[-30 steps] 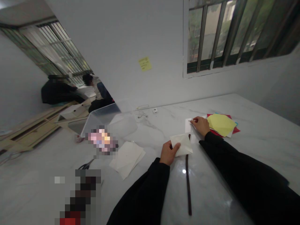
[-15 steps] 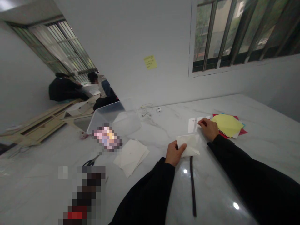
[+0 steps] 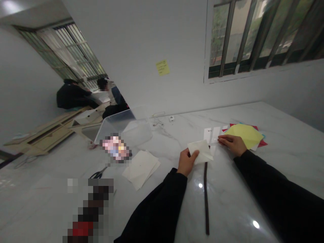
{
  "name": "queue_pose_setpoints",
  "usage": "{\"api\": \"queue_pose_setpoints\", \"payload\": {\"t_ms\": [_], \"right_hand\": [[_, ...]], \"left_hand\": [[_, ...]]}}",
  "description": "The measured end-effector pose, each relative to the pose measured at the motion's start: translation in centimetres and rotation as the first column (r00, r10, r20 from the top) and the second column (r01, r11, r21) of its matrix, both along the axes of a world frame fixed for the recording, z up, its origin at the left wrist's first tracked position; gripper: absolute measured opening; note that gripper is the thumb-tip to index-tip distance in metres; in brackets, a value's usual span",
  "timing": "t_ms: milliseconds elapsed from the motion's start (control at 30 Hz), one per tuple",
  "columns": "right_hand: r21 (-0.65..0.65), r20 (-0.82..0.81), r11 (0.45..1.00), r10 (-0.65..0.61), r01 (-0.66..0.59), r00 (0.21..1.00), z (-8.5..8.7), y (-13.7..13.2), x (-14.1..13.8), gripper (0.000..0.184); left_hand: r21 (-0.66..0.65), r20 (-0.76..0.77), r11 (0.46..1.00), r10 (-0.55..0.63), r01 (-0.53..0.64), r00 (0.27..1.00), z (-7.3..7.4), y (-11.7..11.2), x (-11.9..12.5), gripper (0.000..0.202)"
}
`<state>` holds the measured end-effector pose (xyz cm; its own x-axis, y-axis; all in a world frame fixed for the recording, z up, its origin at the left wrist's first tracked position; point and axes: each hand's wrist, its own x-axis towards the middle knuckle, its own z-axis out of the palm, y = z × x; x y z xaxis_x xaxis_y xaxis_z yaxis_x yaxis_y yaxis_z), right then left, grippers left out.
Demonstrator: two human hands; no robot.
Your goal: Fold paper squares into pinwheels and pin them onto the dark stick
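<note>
My left hand [image 3: 186, 162] pinches a folded piece of white paper [image 3: 201, 152] above the table, thumb on top. A thin dark brown strip [image 3: 207, 199] runs from under the paper toward the near side of the table. Its upper part is mostly hidden by the paper, and I cannot tell whether my fingers grip it too. To the right, my right hand [image 3: 234, 143] has its fingertips pressed together, close to a stack of coloured paper with a yellow sheet [image 3: 246, 133] on top. Whatever those fingertips hold, if anything, is too small to make out.
White sheets [image 3: 141, 168] lie left of my left hand, with scissors [image 3: 97, 173] and a blurred-out phone-like object [image 3: 116, 148] beyond. A clear plastic bin [image 3: 125, 130] stands farther back. A white cube [image 3: 171, 118] sits near the wall. Two people sit at the far left.
My left hand has raised and tilted the white paper slightly. My right hand has shifted right, nearer the coloured stack, its fingers now pointing left. The strip's visible part has moved a little left.
</note>
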<state>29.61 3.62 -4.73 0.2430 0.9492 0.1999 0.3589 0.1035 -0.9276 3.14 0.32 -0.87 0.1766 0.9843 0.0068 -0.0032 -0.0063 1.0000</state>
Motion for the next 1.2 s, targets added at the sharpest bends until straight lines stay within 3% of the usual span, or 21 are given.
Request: {"api": "queue_pose_setpoints", "payload": {"t_ms": [133, 300, 567, 933, 1200], "right_hand": [[-0.057, 0.007, 0.997, 0.05, -0.049, 0.999, -0.3, 0.1, 0.2, 0.035], [-0.095, 0.071, 0.993, 0.082, -0.076, 0.994, 0.0, 0.0, 0.3, 0.037], [-0.114, 0.114, 0.992, 0.064, -0.051, 0.991, -0.8, 0.3, 0.7, 0.044], [-0.064, 0.068, 0.998, 0.026, -0.022, 0.997, -0.2, -0.1, 0.4, 0.043], [-0.055, -0.107, 0.998, 0.006, -0.012, 0.994, 0.1, -0.1, -0.2, 0.049]], "left_hand": [[0.029, 0.04, 0.999, -0.02, 0.019, 0.999, 0.1, 1.9, 2.4, 0.042], [0.115, 0.075, 0.991, 0.054, -0.063, 0.996, -1.0, 2.8, 4.5, 0.039], [0.077, 0.076, 0.996, 0.03, -0.036, 0.997, -1.6, 2.6, 3.8, 0.035], [0.051, 0.081, 0.999, -0.005, 0.001, 0.997, -1.4, 2.6, 4.0, 0.038], [0.035, 0.088, 0.999, -0.009, 0.006, 0.996, -1.1, 2.6, 4.0, 0.039]]}}
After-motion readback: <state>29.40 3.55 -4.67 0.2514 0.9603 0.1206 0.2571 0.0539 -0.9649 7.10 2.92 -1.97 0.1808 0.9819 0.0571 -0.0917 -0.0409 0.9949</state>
